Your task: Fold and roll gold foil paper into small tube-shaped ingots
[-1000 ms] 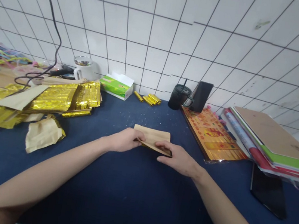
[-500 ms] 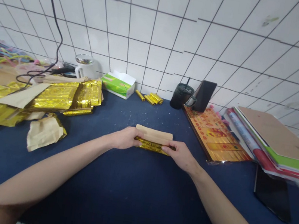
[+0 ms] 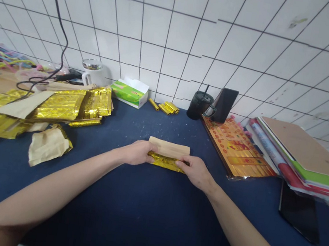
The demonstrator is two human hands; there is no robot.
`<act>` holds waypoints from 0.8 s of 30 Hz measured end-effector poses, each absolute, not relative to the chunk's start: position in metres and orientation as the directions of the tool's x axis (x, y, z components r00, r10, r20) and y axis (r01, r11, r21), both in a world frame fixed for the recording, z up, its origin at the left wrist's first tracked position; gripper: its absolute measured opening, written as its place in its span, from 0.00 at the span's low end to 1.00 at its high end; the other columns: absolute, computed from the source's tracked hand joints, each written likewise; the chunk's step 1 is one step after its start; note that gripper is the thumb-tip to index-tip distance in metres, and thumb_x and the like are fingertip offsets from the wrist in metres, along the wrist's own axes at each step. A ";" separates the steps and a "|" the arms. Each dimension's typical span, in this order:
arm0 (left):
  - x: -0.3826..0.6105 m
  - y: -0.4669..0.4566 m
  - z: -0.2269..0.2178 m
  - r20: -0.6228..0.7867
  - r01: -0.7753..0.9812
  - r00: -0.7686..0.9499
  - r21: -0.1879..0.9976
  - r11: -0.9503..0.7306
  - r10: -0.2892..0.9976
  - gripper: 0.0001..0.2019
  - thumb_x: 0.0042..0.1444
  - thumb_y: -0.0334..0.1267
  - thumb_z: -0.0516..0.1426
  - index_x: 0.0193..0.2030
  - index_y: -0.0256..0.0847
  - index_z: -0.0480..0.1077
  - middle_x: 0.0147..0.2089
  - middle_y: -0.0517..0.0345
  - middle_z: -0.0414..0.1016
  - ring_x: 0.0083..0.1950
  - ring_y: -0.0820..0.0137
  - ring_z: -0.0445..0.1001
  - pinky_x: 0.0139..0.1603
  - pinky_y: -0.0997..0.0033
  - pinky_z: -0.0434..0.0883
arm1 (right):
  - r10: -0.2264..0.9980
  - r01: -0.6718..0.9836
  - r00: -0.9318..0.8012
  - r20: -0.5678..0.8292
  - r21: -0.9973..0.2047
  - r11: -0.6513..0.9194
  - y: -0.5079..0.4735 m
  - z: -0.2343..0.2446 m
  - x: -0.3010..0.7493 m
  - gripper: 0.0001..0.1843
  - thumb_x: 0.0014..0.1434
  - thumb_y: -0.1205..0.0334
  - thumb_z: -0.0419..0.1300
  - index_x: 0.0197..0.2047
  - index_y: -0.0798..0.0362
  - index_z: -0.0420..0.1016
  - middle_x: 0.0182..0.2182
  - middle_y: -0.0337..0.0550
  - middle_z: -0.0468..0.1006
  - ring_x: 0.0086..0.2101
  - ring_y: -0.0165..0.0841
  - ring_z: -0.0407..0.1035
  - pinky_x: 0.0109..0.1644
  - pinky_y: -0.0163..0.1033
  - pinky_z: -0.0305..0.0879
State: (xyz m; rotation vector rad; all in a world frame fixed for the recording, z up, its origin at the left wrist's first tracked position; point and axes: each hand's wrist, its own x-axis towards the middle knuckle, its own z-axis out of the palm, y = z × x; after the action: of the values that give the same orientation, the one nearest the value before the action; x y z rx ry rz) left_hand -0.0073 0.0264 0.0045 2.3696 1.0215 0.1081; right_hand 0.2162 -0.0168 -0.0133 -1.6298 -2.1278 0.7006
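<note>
No lettering, brand or number can be read anywhere; the green-and-white tissue pack (image 3: 129, 93) bears a small reddish printed mark on its side, too blurred to make out; the orange packet (image 3: 241, 152) carries red rounded marks and a larger red-and-yellow motif, illegible as text; the brown cover (image 3: 306, 144) on the stack at the right has a small dark mark, likewise unreadable.
</note>
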 end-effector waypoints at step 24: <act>-0.005 0.021 0.001 -0.162 0.740 0.646 0.371 -0.561 0.746 0.11 0.47 0.36 0.54 0.40 0.41 0.65 0.38 0.54 0.73 0.39 0.62 0.72 0.36 0.71 0.63 | 0.985 0.916 -0.170 0.026 -0.364 0.168 -0.018 -0.018 0.207 0.08 0.52 0.57 0.53 0.27 0.50 0.70 0.24 0.37 0.74 0.27 0.32 0.67 0.29 0.34 0.53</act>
State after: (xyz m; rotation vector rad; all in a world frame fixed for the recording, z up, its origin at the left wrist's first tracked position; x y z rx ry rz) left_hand -0.0055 0.0205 0.0013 2.4609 1.1711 0.0183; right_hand 0.2074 -0.0185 -0.0177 -1.8348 -2.1891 0.3886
